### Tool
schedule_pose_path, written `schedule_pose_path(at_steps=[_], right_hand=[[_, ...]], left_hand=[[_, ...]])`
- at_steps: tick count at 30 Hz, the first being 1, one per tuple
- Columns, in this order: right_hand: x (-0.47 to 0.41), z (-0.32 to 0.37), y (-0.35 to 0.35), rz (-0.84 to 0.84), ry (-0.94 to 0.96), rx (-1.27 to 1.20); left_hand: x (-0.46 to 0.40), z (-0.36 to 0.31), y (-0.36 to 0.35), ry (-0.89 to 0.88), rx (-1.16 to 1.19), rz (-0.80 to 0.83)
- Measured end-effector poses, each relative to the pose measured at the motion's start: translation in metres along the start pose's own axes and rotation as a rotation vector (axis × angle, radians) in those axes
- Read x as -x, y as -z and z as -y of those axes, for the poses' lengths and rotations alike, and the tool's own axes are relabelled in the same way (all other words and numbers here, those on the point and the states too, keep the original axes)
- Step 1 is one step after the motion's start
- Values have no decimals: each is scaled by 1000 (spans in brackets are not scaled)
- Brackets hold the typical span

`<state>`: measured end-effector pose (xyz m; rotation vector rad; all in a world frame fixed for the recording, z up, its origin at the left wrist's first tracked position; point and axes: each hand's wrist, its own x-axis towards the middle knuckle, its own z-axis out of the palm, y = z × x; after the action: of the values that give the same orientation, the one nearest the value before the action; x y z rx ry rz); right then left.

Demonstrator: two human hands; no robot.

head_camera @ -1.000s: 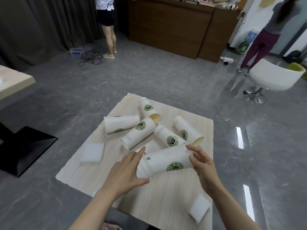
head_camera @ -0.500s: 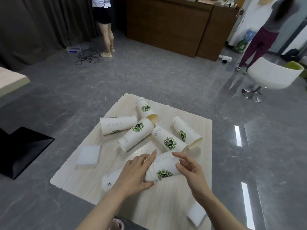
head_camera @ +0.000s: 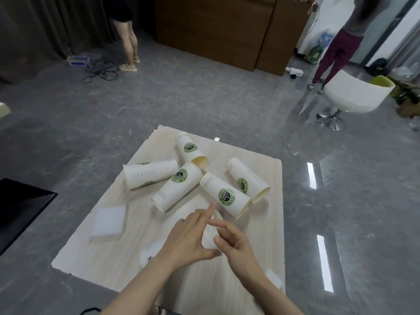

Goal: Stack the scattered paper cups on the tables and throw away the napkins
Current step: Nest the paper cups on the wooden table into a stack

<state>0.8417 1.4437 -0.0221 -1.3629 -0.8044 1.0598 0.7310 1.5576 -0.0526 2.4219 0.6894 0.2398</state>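
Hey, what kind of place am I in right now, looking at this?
Probably a cafe or a mock-up of one: branded coffee cups lie on a small wooden table, a long wooden counter stands at the back, and a white swivel chair sits nearby.

Both hands meet over the near middle of the pale wooden surface [head_camera: 227,292]. The left hand [head_camera: 188,237] and right hand [head_camera: 234,242] hold a paper cup [head_camera: 210,235] between them, fingers [head_camera: 217,222] curled round it; most of it is hidden. Just beyond the fingertips five more cups lie on their sides in a loose cluster, the nearest [head_camera: 225,195] almost touching. Left of the hands lies a white napkin [head_camera: 109,220], another [head_camera: 273,278] near the right forearm. A white lid-like piece [head_camera: 151,253] peeks from under the left wrist.
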Motion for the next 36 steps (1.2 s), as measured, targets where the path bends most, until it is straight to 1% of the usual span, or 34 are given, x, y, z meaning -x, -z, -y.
schedule_pose_path(at_steps=[2,3,4,7,8,9,11,14,17,20,25,28,30,32,36], right_hand=[[-3,4,3,-24,4,-5],[-6,6,8,-69,12,6],[-11,6,16,-140,12,37],[-30,4,44,-439,-51,96],[-37,1,52,-495,-81,80],[-44,-3,58,-514,-120,65],[-59,-16,64,-491,-193,91],[-75,-33,61,-409,-240,194],[-80,-38,56,-443,-255,214],[-73,-34,50,-497,-208,171],[-48,-17,45,-532,-89,-18],[-32,-4,52,-592,2,-113],[-24,4,61,-603,39,-153],[-18,11,70,-563,65,-164],[-8,20,67,-427,85,-136]], left_hand=[[0,3,0,14,18,-33],[1,6,2,39,28,-54],[3,9,3,78,47,-72],[14,20,9,161,94,-110],[18,23,10,169,91,-111],[22,24,12,174,83,-107],[28,27,15,175,70,-86],[34,29,16,178,56,-50],[39,32,15,188,37,-25],[44,35,14,186,24,-27],[47,39,16,222,54,-60],[45,39,18,234,41,-57],[44,37,17,241,27,-52],[43,34,13,244,8,-42],[44,30,6,236,-1,-32]])
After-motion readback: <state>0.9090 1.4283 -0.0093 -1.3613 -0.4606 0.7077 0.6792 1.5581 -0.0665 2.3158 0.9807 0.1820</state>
